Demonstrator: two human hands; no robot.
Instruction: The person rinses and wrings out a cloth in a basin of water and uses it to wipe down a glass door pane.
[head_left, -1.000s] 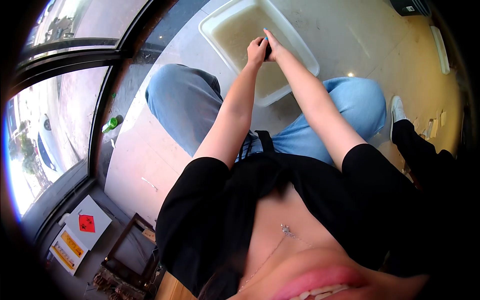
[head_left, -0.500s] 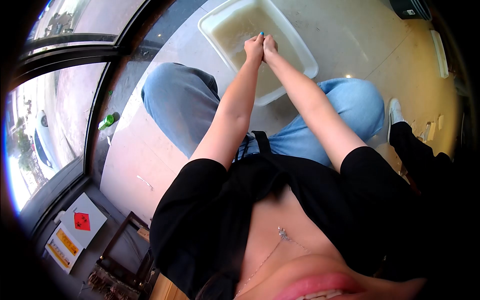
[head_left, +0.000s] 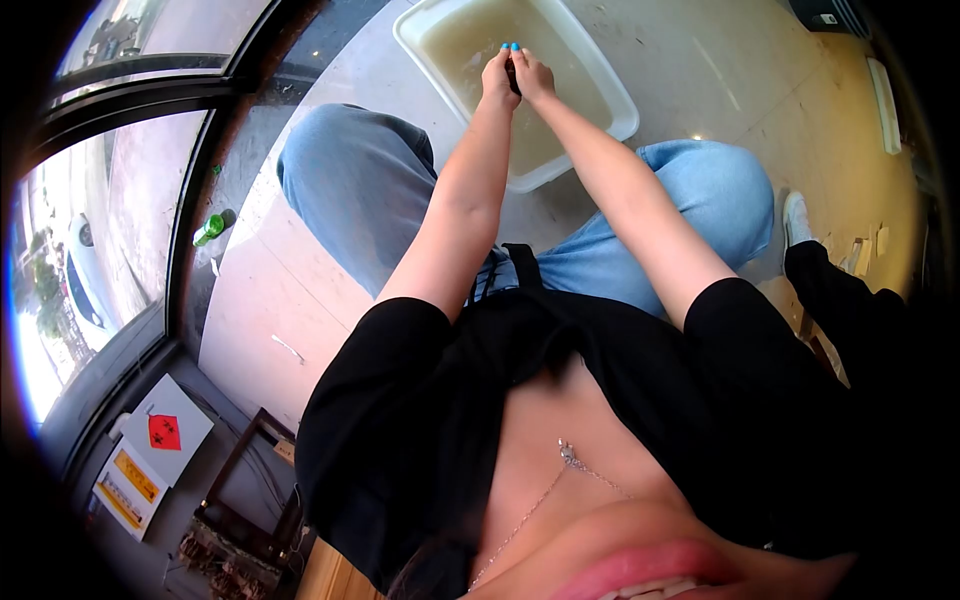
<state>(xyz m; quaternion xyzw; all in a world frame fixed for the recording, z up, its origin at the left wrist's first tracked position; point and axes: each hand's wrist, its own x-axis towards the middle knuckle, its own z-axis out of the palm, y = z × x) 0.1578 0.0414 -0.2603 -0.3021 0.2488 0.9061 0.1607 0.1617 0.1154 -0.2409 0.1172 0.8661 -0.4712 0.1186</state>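
A white plastic tub point(head_left: 622, 118) of cloudy, brownish water stands on the floor between my knees. Over the water, my left hand point(head_left: 497, 78) and my right hand point(head_left: 534, 77) are side by side, both thumbs pointing away from me. Between them is a small dark object point(head_left: 513, 77), and the fingers of both hands are closed around it. Its kind cannot be made out, as the hands cover most of it.
A green bottle point(head_left: 209, 230) lies by the window frame at left. Another person's dark trouser leg point(head_left: 825, 275) and pale shoe point(head_left: 796, 218) are at right. A dark wooden frame point(head_left: 240, 470) and a white box point(head_left: 165, 440) with a red label stand at lower left.
My hands have moved slightly forward over the tub. Earlier they were clasped together with nothing visible between them; now they have parted a little and the dark object shows.
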